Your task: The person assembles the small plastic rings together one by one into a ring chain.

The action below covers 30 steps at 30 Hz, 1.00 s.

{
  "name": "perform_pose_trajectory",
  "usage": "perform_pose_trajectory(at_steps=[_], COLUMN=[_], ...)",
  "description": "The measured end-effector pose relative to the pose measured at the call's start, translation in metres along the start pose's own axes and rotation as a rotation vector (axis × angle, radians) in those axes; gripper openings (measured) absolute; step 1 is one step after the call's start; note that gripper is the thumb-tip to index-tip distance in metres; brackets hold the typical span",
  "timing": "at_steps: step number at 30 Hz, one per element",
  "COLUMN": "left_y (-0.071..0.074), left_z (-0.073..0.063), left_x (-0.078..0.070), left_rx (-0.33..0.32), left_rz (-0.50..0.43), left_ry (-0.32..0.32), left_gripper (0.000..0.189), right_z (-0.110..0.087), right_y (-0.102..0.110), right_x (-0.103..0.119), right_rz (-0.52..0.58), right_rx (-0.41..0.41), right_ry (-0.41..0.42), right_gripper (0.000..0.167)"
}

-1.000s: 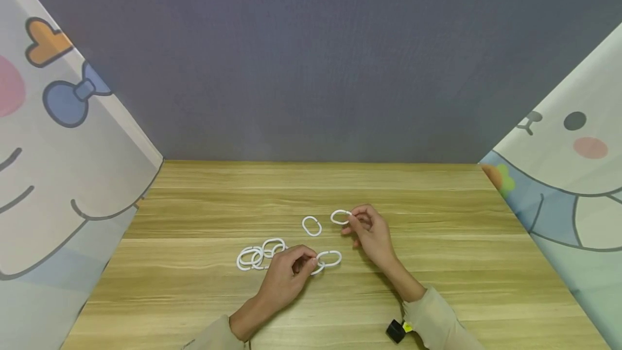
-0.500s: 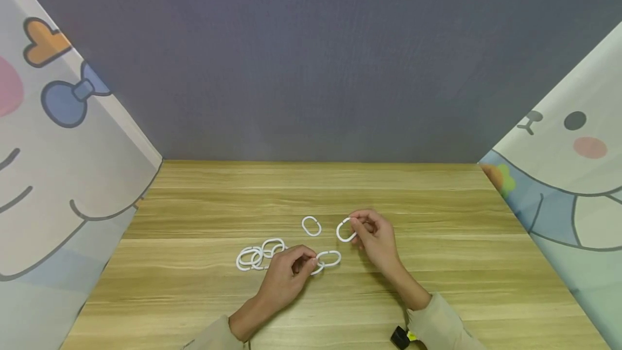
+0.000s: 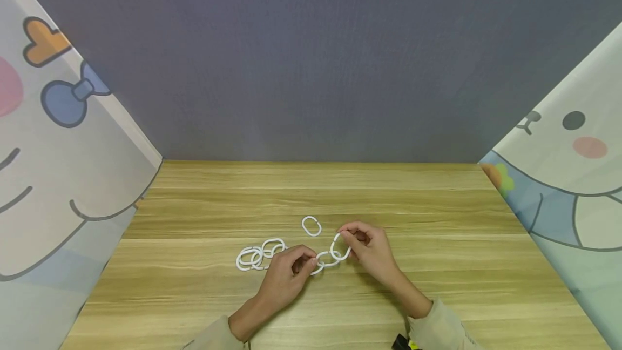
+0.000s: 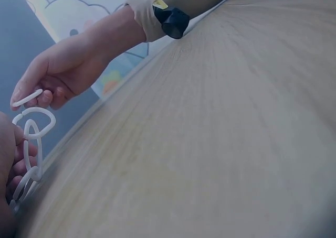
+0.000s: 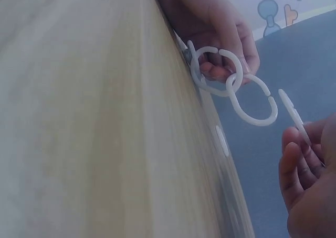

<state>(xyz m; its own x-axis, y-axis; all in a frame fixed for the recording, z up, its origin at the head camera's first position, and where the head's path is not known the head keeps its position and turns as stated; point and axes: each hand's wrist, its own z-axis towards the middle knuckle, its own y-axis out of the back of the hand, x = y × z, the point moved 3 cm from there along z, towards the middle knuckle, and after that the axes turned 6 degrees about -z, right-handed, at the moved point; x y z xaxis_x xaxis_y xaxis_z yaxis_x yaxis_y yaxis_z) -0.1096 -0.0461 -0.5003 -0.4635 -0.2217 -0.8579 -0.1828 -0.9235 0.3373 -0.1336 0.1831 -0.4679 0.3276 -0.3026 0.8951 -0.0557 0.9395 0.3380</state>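
Note:
My left hand [image 3: 286, 277] pinches a white plastic link [image 5: 237, 64] of a short chain between thumb and fingers. Hooked through it is the chain's end link [image 5: 257, 122], which sticks out to the right with a small gap in its side. My right hand [image 3: 371, 247] pinches a separate white link [image 5: 294, 115] by one edge. In the head view that link overlaps the end link, but the right wrist view shows the two apart. The chain's other links [image 3: 238, 260] lie bunched on the table left of my left hand, which partly covers them.
A single loose link [image 3: 320, 227] lies on the wooden table [image 3: 437, 204] beyond both hands. A grey panel [image 3: 311, 69] stands behind the table, with cartoon-printed panels at both sides. A black wrist camera [image 4: 175, 23] sits at my right sleeve.
My right hand has turned its link more upright and brought it nearer, down to the chain's end link. The left hand and the bunched links have stayed still.

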Motion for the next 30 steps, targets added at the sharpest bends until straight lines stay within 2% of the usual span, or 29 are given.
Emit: perform_pose_trajectory(at_steps=[9, 17, 30], left_y=[0.000, 0.000, 0.000], left_z=[0.000, 0.001, 0.001], left_x=[0.001, 0.001, -0.001], left_rx=[-0.003, -0.012, 0.000], left_rz=[0.002, 0.004, 0.017], left_ry=[-0.008, -0.051, -0.071], left_gripper=[0.004, 0.004, 0.004], right_z=[-0.003, -0.004, -0.005], right_y=[-0.007, -0.010, -0.011], right_x=[-0.004, -0.006, -0.005], right_rz=[-0.021, -0.035, -0.100], right_rx=[0.063, 0.108, 0.092], right_ry=[0.023, 0.066, 0.104], right_gripper=[0.007, 0.009, 0.007])
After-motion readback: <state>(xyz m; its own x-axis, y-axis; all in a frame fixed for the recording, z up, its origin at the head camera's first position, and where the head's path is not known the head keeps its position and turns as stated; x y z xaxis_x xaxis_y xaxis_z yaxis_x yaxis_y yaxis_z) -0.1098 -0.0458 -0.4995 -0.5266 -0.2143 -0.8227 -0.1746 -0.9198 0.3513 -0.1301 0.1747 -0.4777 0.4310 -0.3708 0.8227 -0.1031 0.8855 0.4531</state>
